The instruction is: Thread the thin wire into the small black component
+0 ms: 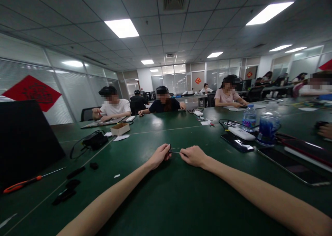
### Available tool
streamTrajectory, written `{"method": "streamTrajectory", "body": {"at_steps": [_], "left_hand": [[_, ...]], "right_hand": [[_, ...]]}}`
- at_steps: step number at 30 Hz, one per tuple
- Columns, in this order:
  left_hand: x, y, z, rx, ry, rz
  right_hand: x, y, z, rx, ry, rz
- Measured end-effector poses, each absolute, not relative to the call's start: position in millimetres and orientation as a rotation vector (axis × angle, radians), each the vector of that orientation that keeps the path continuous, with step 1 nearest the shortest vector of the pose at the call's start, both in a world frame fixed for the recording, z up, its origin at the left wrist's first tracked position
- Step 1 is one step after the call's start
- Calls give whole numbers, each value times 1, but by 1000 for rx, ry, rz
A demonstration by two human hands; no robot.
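Observation:
Over the green table (145, 194), my left hand (159, 156) is closed on a small dark flat piece (170, 148), held between thumb and fingers. My right hand (194, 156) is curled just to the right of it. From its fingertips a thin, light-coloured rod (175, 152) reaches across to the dark piece. Whatever handle the rod has is hidden in the right hand. The exact kind of either thing is too small to make out.
At left lie an orange-handled screwdriver (23, 185), several black parts (74, 184) and an open cardboard box (120, 129). To the right are a phone (293, 165), a white power bank (241, 133) and two bottles (269, 123). Co-workers (114, 106) sit around the table.

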State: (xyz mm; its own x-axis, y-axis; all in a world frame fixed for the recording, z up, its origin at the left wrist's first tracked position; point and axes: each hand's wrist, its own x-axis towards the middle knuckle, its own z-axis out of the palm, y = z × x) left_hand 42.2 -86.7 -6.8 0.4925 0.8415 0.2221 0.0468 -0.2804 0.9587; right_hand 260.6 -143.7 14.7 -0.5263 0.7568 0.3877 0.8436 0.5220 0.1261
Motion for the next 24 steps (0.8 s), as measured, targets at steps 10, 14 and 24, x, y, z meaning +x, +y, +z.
{"method": "streamTrajectory", "body": {"at_steps": [10, 14, 24], "left_hand": [[42, -88, -6, 1849, 799, 912], [42, -90, -4, 1873, 779, 923], [43, -98, -1, 1961, 755, 855]], "right_hand": [[261, -146, 16, -1400, -2478, -487], [260, -147, 14, -1414, -2460, -452], [267, -128, 6, -1581, -2030, -234]]}}
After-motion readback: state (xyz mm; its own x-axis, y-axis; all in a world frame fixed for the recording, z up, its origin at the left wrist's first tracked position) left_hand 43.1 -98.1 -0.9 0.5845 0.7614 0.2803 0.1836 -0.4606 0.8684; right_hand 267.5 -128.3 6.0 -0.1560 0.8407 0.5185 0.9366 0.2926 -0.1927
